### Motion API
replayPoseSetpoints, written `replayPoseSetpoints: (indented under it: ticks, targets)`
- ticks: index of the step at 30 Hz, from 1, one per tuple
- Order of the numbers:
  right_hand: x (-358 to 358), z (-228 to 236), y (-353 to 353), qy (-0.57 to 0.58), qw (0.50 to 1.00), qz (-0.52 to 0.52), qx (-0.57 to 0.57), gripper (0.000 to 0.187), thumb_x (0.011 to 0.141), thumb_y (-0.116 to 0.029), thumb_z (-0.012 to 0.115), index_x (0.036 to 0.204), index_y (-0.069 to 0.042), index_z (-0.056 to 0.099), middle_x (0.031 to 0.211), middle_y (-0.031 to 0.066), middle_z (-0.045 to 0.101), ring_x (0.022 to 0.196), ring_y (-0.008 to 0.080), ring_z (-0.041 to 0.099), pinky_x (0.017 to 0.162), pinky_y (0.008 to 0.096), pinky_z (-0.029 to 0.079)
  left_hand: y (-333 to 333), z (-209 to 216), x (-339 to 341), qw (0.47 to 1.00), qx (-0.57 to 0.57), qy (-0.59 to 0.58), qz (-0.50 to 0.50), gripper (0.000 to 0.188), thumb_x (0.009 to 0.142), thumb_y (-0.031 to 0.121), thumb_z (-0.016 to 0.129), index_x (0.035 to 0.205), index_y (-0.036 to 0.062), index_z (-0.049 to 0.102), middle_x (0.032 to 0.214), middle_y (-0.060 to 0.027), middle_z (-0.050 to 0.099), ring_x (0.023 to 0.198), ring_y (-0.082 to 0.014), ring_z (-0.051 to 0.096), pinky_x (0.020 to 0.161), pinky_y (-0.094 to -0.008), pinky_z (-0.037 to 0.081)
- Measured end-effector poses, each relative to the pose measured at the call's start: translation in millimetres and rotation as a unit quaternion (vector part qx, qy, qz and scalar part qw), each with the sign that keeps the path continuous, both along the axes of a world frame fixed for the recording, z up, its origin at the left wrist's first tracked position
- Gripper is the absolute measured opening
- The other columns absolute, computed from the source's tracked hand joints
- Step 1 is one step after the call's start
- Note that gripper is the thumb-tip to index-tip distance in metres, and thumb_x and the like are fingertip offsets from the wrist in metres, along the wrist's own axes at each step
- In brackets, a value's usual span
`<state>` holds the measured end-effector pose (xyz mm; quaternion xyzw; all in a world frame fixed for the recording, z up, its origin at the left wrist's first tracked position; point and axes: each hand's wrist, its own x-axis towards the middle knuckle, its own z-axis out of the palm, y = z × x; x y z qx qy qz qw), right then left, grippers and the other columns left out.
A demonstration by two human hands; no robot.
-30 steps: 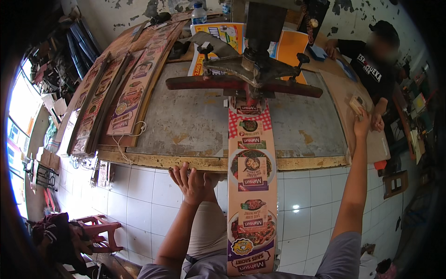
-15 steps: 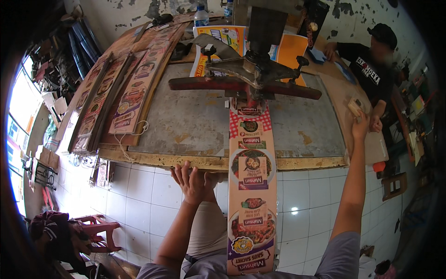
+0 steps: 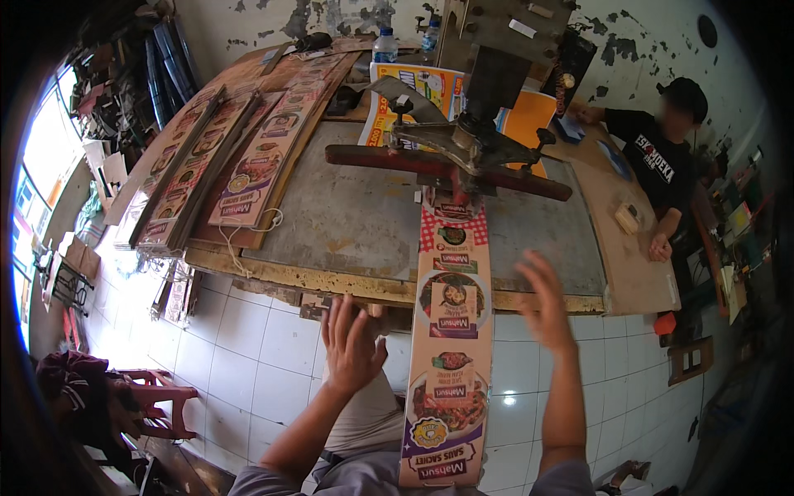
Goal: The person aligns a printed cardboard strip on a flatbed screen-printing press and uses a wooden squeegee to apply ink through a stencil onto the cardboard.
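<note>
A long printed strip of tan sachet packaging [image 3: 451,347] runs from under the press head to my body, its near part hanging past the table edge. The press [image 3: 459,161] has a dark metal frame and a red-brown crossbar over the strip's far end. Just below the table's front edge, left of the strip, is my left hand [image 3: 351,345], fingers spread and holding nothing. My right hand [image 3: 546,302] hovers by the strip's right side near the edge, slightly blurred, its fingers apart. A light wooden block [image 3: 628,217] lies at the table's right.
Printed strips [image 3: 265,157] lie stacked on the left of the table, with a loose white string [image 3: 275,219]. Printed sheets [image 3: 529,120] sit behind the press. A co-worker in a black shirt [image 3: 662,149] sits at the right. A red stool [image 3: 161,401] stands at lower left.
My right hand has let go of the wooden block and moved left toward the strip. My left hand has come off the table edge, slightly lower. The view has shifted a little.
</note>
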<state>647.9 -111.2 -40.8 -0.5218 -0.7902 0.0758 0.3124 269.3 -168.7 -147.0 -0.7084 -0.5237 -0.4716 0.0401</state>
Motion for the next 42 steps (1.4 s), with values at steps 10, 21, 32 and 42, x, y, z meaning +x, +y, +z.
replayPoseSetpoints:
  ticks: [10,21,32,42]
  targets:
    - [-57,0,-15,-0.064,0.997,0.034,0.013,0.059,0.104,-0.042,0.069,0.152,-0.009,0.06,0.164,0.0126,0.05,0.156,0.0343,0.042,0.129,0.0568,0.03,-89,15,3,0.65,-0.496,-0.394,-0.421,0.051,0.118,0.026,0.049,0.16,-0.0026,0.045,0.137,-0.0092,0.068,0.121,-0.0121,0.06,0.103,-0.0332,0.049]
    - [-56,-2,-15,-0.062,0.997,0.04,0.024,0.06,0.101,-0.038,0.074,0.153,-0.01,0.06,0.163,0.0112,0.052,0.154,0.0334,0.044,0.128,0.0552,0.031,-95,39,13,0.588,-0.513,-0.435,-0.449,0.041,0.115,0.021,0.06,0.149,-0.0006,0.057,0.129,-0.0044,0.073,0.115,-0.0081,0.063,0.099,-0.0286,0.052]
    - [-46,-5,77,-0.128,0.991,0.007,-0.029,0.069,0.107,-0.055,0.063,0.162,-0.014,0.052,0.171,0.0092,0.044,0.16,0.0324,0.036,0.13,0.0574,0.027,-35,47,32,0.68,-0.439,-0.477,-0.342,0.037,0.115,0.026,0.059,0.142,0.0009,0.063,0.113,0.0029,0.071,0.098,-0.0028,0.062,0.085,-0.0229,0.05]
    - [-47,-11,85,-0.076,0.997,0.03,-0.007,0.066,0.107,-0.046,0.066,0.161,-0.011,0.052,0.171,0.0125,0.044,0.158,0.034,0.039,0.13,0.0551,0.029,-23,55,22,0.772,-0.369,-0.451,-0.254,0.037,0.111,0.019,0.065,0.142,-0.0002,0.063,0.108,-0.0041,0.073,0.089,-0.0098,0.07,0.076,-0.0272,0.056]
